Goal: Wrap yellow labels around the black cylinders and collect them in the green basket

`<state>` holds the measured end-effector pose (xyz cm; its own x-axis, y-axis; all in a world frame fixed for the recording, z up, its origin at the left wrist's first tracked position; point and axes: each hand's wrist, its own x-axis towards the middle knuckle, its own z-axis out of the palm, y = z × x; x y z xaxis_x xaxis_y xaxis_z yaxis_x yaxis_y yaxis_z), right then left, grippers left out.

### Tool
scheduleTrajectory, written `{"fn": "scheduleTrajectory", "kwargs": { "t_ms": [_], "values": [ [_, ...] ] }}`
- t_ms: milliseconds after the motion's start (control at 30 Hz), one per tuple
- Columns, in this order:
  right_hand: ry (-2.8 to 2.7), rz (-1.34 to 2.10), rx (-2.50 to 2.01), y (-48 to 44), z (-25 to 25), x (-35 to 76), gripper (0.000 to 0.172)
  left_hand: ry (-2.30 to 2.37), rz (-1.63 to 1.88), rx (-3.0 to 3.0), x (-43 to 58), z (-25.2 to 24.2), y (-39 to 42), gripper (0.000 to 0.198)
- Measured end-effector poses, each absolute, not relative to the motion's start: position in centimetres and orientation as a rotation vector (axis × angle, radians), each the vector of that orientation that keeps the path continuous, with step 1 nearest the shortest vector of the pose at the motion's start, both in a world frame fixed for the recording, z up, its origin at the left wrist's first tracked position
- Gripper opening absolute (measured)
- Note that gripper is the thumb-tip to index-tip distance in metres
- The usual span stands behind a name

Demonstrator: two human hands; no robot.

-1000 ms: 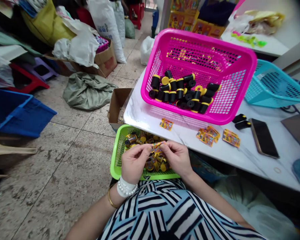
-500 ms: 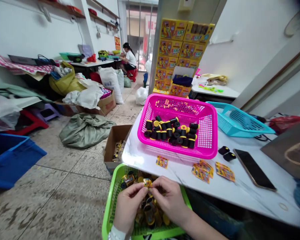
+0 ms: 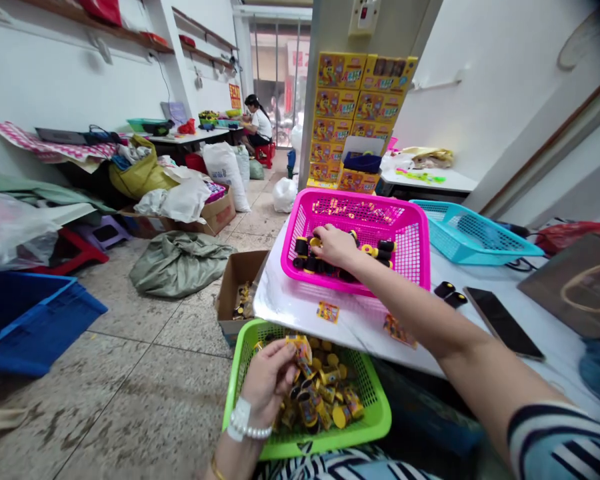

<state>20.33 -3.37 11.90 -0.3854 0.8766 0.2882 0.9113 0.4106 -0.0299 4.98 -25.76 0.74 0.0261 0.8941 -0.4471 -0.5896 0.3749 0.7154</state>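
My left hand (image 3: 270, 373) pinches a small yellow printed sticker (image 3: 300, 347) over the green basket (image 3: 383, 400), which holds many yellow-and-black wrapped cylinders (image 3: 307, 408). My right hand (image 3: 336, 247) reaches into the pink basket (image 3: 420, 263), its fingers down on the black cylinders with yellow ends (image 3: 301, 247). Its fingertips are partly hidden, so its hold is unclear. Printed stickers lie on the white table, one (image 3: 328, 311) near the front edge and others (image 3: 399, 330) partly under my right forearm.
A blue basket (image 3: 473, 233), two black cylinders (image 3: 445, 289) and a phone (image 3: 503, 323) are at the right. A cardboard box (image 3: 227, 293) stands left of the table. Yellow boxes (image 3: 337, 103) are stacked behind. A person (image 3: 259, 123) sits far back.
My right hand has left the sticker near my left hand and moved up into the pink basket. My left hand stays over the green basket, now with the sticker alone. The view has shifted slightly.
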Motion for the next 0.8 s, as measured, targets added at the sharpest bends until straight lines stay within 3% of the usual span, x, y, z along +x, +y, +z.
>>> {"fn": "scheduleTrajectory", "kwargs": {
  "t_ms": [233, 400, 533, 800],
  "values": [
    [-2.286, -0.115, -1.373, -4.8, 12.6, 22.0, 0.029, 0.786, 1.19, 0.145, 3.5, 1.1, -25.9, 0.017],
    [-1.885, 0.873, -1.018, -15.0, 11.8, 25.0, 0.038, 0.708, 1.154, 0.005, 3.8, 0.3, -25.8, 0.011],
    [-1.574, 1.435, -0.952, -20.5, 7.9, 25.0, 0.029, 0.687, 1.109, -0.023, 5.0, -0.1, -25.3, 0.011],
    [-1.541, 1.531, -1.046, -20.5, 4.4, 25.6, 0.031, 0.646, 1.085, 0.012, 6.3, 0.1, -24.7, 0.02]
  ]
}}
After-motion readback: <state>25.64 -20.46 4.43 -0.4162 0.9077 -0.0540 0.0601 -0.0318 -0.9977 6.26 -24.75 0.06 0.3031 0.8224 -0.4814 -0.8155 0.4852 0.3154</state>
